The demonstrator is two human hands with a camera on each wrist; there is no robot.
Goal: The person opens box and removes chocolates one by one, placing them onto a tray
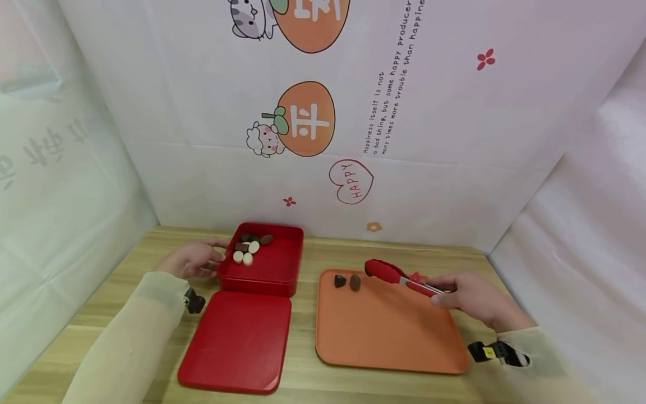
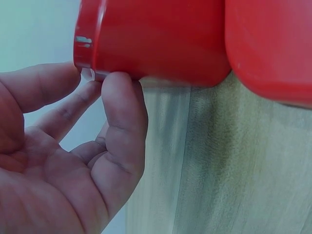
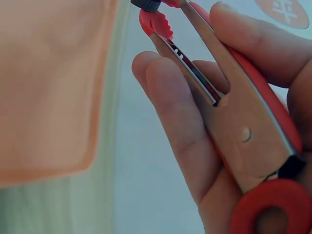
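My right hand [image 1: 476, 297] grips a pair of red-and-metal tongs [image 1: 421, 287] above the orange tray [image 1: 383, 342]. Between the tongs' tips sits a dark chocolate-like piece [image 3: 146, 4], mostly cut off by the right wrist view's edge. On the tray's far left corner lie a dark piece [image 1: 340, 281] and a brown oval piece [image 1: 355, 282]. My left hand [image 1: 194, 260] touches the left side of the red box [image 1: 282, 255], thumb and fingertips against its rim and wall. Inside the box, several white pieces [image 1: 254, 247] and brown pieces [image 1: 266, 239] cluster at the left.
A red lid [image 1: 239, 342] lies flat in front of the box, close against it. Wooden tabletop [image 1: 303, 336] shows between the lid and the tray. A white printed cloth [image 1: 429, 196] hangs behind the table, with more cloth at both sides.
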